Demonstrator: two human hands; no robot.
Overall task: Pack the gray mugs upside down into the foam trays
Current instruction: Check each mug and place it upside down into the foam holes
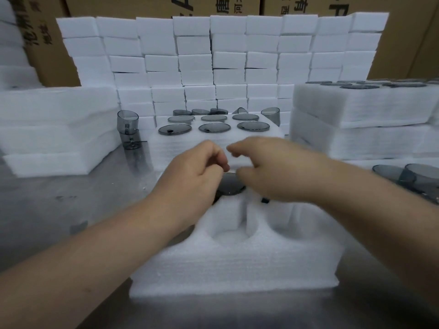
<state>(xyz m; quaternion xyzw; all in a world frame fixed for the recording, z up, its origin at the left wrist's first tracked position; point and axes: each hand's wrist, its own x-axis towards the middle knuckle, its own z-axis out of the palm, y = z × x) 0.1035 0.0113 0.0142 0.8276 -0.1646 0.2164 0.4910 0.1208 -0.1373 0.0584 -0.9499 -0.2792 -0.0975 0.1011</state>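
Beyond, six inverted mugs (pixel 214 127) sit in tray (pixel 213 144).

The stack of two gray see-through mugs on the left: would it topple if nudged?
Probably: the two stacked gray transparent mugs stand tall and narrow, and the top one sits tilted. They look like thin plastic or glass, so likely light, sliding easily on the smooth metal table.

Cardboard boxes (pixel 237 5) (printed with dark characters) stand behind the metal table (pixel 59 198).

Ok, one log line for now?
mug: upside down, back cell of near tray | left hand, right hand: beside it, grip unclear | front cells: empty
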